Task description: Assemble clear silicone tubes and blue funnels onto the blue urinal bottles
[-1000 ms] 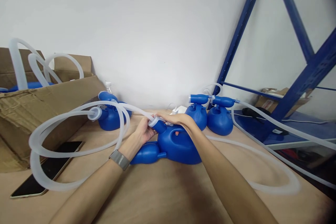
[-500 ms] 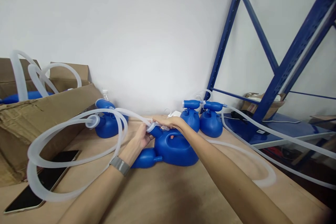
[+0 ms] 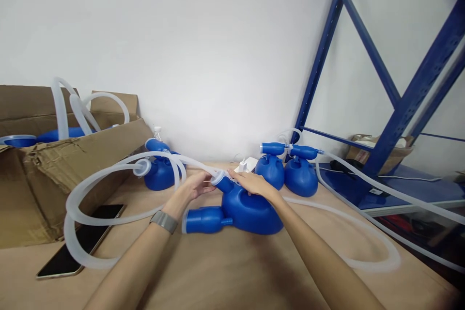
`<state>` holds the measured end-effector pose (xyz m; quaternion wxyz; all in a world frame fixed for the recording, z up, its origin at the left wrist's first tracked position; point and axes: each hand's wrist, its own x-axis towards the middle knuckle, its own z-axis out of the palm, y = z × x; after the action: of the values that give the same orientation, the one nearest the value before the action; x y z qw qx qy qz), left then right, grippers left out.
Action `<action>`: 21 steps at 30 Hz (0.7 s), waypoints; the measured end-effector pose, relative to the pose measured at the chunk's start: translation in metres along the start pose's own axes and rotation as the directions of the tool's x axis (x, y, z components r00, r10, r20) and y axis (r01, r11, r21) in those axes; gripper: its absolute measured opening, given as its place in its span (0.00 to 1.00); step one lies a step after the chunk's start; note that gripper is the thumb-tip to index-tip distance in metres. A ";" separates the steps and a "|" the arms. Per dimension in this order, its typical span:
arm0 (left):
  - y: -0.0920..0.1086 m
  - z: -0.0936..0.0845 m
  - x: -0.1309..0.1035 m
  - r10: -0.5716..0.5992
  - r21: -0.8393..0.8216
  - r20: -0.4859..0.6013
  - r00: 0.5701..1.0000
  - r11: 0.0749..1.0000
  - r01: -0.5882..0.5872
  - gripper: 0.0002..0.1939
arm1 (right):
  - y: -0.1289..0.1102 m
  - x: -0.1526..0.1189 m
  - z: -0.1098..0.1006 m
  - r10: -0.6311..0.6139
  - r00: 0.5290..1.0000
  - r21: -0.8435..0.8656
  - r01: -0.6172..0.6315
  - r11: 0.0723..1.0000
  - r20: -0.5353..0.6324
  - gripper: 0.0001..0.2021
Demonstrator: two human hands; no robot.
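Note:
A blue bottle [image 3: 254,213] lies on the brown table in front of me, its neck tilted up to the left with a translucent cap [image 3: 219,177] and hose on it. My left hand [image 3: 198,185] is beside the neck, its fingers apart and holding nothing. Over the top of the bottle, near the neck and handle, rests my right hand [image 3: 250,182], fingers stretched out. A separate blue cylinder with a ribbed nozzle [image 3: 205,220] lies against the bottle's left side. The translucent hose [image 3: 74,208] loops widely to the left.
An open cardboard box [image 3: 83,169] with blue parts and hoses stands at left, a dark phone [image 3: 83,242] near it. Another blue bottle [image 3: 160,174] is behind. Two blue bottles [image 3: 269,170] stand back right, beside a blue metal rack [image 3: 381,72].
My left hand has let go of the neck and opened. My right hand has moved back onto the bottle's top. The view has shifted, and the blue cylinder shows more fully.

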<state>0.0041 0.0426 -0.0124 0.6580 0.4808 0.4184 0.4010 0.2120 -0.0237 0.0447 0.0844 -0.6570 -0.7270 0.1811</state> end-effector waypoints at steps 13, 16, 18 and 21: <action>0.045 -0.024 -0.037 -0.110 0.385 0.313 0.943 0.923 -0.020 0.24 | 0.013 -0.001 -0.011 -0.094 0.985 0.135 0.075 0.988 0.142 0.43; 0.046 -0.019 -0.038 -0.047 0.477 0.291 0.956 0.873 -0.103 0.25 | 0.014 -0.002 -0.010 -0.111 0.986 0.162 0.089 0.983 0.126 0.38; 0.045 -0.015 -0.037 -0.019 0.499 0.268 0.963 0.858 -0.121 0.26 | 0.017 -0.001 -0.010 -0.123 0.984 0.187 0.098 0.977 0.126 0.35; 0.043 -0.011 -0.036 -0.006 0.501 0.262 0.965 0.856 -0.130 0.27 | 0.021 0.003 -0.009 -0.128 0.984 0.191 0.102 0.976 0.125 0.33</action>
<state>-0.0235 0.0222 0.0333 0.5406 0.6993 0.4065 0.2311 0.2340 -0.0183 0.0449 0.1052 -0.5892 -0.7481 0.2867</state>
